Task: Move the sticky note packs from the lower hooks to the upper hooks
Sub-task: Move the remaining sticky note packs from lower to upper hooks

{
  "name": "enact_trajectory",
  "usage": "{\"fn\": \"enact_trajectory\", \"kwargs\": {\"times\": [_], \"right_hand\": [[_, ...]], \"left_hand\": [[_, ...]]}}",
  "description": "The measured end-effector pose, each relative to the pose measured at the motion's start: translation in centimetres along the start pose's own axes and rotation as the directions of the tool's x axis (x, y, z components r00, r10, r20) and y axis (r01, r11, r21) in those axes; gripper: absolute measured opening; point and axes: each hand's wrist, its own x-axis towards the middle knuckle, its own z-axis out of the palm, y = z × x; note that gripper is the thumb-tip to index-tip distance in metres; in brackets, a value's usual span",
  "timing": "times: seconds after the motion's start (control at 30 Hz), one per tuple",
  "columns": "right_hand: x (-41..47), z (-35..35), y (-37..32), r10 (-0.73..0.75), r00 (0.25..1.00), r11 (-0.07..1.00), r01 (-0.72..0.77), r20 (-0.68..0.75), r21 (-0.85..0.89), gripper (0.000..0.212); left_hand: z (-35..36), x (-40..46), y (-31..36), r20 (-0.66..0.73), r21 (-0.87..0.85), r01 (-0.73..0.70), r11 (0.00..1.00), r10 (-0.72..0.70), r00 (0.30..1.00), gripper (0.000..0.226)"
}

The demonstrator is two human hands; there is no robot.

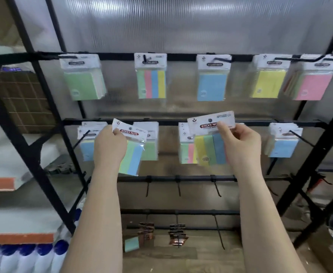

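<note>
One pack [132,152] is held by the left hand [108,144] at its header card, in front of the middle rail [167,121]. A second pack [211,142] is pinched by the right hand [240,142] at its card – it is tilted and raised a little above this rail. More packs are hung on the middle hooks and on the top rail [181,56] – five groups are seen there
</note>
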Motion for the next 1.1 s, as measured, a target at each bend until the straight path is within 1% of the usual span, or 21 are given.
{"fn": "enact_trajectory", "kwargs": {"times": [0.07, 0.17, 0.3, 0.43, 0.5, 0.6, 0.63, 0.73, 0.83, 0.93, 1.03, 1.1], "right_hand": [[-1.1, 2.0, -1.1, -0.031, 0.999, 0.999, 0.032, -0.025, 0.018, 0.022], [-2.7, 4.4, -2.5, -0.062, 0.997, 0.997, 0.065, -0.054, 0.049, 0.019], [-4.3, 6.7, -3.7, -0.111, 0.990, 0.993, 0.115, -0.082, 0.041, 0.021], [-4.4, 8.3, -5.3, -0.151, 0.979, 0.983, 0.163, -0.140, 0.079, 0.019], [-3.8, 9.1, -6.2, -0.171, 0.972, 0.976, 0.190, -0.160, 0.111, 0.023], [-2.8, 10.5, -7.0, -0.201, 0.965, 0.969, 0.220, -0.168, 0.108, 0.036], [-2.4, 11.0, -7.2, -0.205, 0.964, 0.968, 0.225, -0.168, 0.112, 0.035], [-1.3, 12.5, -8.1, -0.200, 0.968, 0.968, 0.219, -0.152, 0.119, 0.034], [0.0, 13.8, -9.4, -0.168, 0.977, 0.966, 0.190, -0.131, 0.176, 0.035], [1.2, 14.8, -10.4, -0.125, 0.983, 0.962, 0.154, -0.136, 0.228, 0.041], [2.1, 15.4, -10.7, -0.092, 0.982, 0.956, 0.133, -0.166, 0.261, 0.049], [2.5, 15.7, -10.6, -0.077, 0.981, 0.950, 0.126, -0.180, 0.285, 0.054]], "left_hand": [[-1.5, 0.9, -1.0, 0.022, -0.017, 0.001, 1.000, -0.001, 1.000, 0.040], [-3.3, 1.8, -2.4, 0.031, -0.037, -0.012, 0.999, 0.013, 0.999, 0.036], [-4.6, 2.9, -4.1, 0.009, -0.064, -0.006, 0.998, 0.007, 1.000, 0.036], [-5.6, 3.5, -4.3, -0.025, -0.092, -0.001, 0.996, -0.002, 1.000, 0.028], [-6.1, 3.8, -4.1, -0.055, -0.099, -0.017, 0.995, 0.011, 0.998, 0.027], [-6.3, 4.1, -3.9, -0.079, -0.133, -0.045, 0.990, 0.034, 0.996, 0.026], [-6.3, 4.4, -3.9, -0.084, -0.144, -0.052, 0.988, 0.041, 0.996, 0.026], [-6.0, 5.4, -3.8, -0.075, -0.170, -0.045, 0.984, 0.033, 0.997, 0.028], [-6.0, 6.1, -3.1, -0.072, -0.192, -0.051, 0.980, 0.037, 0.997, 0.033], [-5.8, 6.7, -2.8, -0.079, -0.218, -0.059, 0.974, 0.043, 0.996, 0.035], [-5.5, 7.3, -2.9, -0.079, -0.213, -0.077, 0.974, 0.061, 0.995, 0.032], [-5.3, 7.5, -2.9, -0.074, -0.210, -0.084, 0.974, 0.070, 0.995, 0.033]]}}
